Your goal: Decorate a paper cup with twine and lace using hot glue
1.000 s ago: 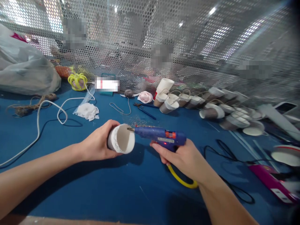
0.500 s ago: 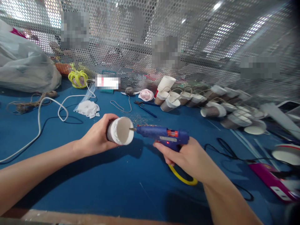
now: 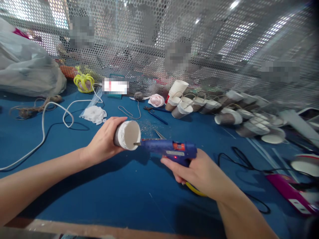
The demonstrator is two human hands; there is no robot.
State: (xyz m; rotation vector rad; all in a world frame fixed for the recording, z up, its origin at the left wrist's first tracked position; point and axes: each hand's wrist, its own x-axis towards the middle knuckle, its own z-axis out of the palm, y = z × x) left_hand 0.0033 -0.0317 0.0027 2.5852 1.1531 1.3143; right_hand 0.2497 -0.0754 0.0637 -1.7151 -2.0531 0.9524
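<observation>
My left hand (image 3: 106, 141) is wrapped round a paper cup (image 3: 128, 135) with white trim around its rim, tilted so its open mouth faces right. In my right hand (image 3: 191, 171) is a blue hot glue gun (image 3: 169, 147) with a small red light lit. Its metal nozzle points left and reaches into the lower part of the cup's mouth; whether it touches the inner wall I cannot tell. Partly hidden under my right hand lies a yellow curved handle (image 3: 195, 190). A pointed metal tip (image 3: 159, 134) shows just behind the glue gun.
Several wrapped cups with twine handles (image 3: 228, 117) stand and lie at the back right. A purple power strip (image 3: 286, 191) with black cords is at the right. Pliers (image 3: 157, 109), white lace (image 3: 94, 114) and a white cable (image 3: 43, 132) lie behind and left. A mesh panel (image 3: 139, 43) bounds the back.
The glue gun has moved slightly left and down, its nozzle now lower in the cup's mouth. The cup has turned and shifted slightly up and left. The pointed metal tip has come into sight.
</observation>
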